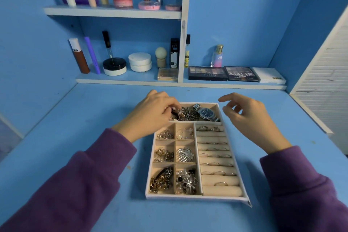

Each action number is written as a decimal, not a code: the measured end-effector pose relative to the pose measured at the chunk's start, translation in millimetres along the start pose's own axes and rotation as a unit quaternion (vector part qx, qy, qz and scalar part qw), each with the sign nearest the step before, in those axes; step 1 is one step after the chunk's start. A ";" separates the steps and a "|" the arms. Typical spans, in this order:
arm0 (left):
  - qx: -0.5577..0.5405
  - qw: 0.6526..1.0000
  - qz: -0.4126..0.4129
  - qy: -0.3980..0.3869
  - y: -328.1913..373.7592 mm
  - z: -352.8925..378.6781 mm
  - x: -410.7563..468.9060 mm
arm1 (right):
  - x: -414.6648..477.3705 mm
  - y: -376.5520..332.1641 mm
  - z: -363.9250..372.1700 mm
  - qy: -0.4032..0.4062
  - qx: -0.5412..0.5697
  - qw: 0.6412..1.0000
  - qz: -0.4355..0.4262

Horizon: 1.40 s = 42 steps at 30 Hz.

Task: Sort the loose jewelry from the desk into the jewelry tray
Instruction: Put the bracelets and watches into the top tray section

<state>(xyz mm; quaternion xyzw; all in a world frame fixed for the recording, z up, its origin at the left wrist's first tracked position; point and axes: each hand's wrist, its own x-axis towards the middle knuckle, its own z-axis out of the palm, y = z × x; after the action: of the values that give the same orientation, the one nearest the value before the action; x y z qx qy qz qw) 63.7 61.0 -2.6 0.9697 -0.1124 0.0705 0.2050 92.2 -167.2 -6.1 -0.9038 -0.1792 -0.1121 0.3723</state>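
A white jewelry tray (197, 198) with beige compartments lies on the blue desk. Its wide far compartment holds a tangle of dark chains (188, 114) and a steel watch with a blue dial (206, 113). Six small cells on the left hold earrings, pearls, a silver clip and mixed chains. Rings sit in the ring rolls (214, 156) on the right. My left hand (152, 113) reaches into the far compartment and pinches a small piece of jewelry at the chains. My right hand (248, 117) hovers just right of the tray's far corner, fingers loosely curled, holding nothing.
Low shelves at the back of the desk carry cosmetics: jars, tubes, a perfume bottle (217, 56) and eyeshadow palettes (207, 73). A white slatted panel (325, 73) stands at the right. Bare desk surface (94, 109) spreads left and right of the tray.
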 end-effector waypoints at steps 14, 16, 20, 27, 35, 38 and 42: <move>0.039 0.996 -0.075 0.018 -10.7 9.6 48.2 | -8.9 10.1 -4.7 -0.081 0.101 0.984 0.118; 0.051 0.996 -0.078 0.009 -10.7 7.1 49.6 | -9.1 14.8 -9.6 -0.069 0.098 0.985 0.122; 0.084 0.991 -0.106 0.006 -21.2 -1.5 40.7 | -11.2 22.7 -18.8 -0.049 0.103 0.984 0.137; 0.095 0.972 -0.214 0.003 -48.4 -19.5 -5.3 | -12.6 22.5 -11.3 -0.021 0.113 0.980 0.160; -0.001 0.970 -0.236 -0.060 -23.0 -24.5 -48.1 | -14.6 17.3 0.2 -0.026 0.087 0.984 0.154; -0.092 0.961 -0.239 -0.104 -15.5 -24.9 -51.9 | -11.0 18.0 1.3 -0.038 0.061 0.989 0.131; -0.159 0.944 -0.278 -0.084 -30.0 -21.5 -40.8 | -8.4 20.4 1.3 -0.029 0.066 0.988 0.133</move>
<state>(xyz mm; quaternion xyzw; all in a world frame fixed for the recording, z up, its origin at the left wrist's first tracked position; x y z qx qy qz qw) 29.8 104.3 -2.0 0.9194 0.1353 -0.0895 0.3582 92.9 -181.8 -22.7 -0.8959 -0.0747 -0.0236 0.4372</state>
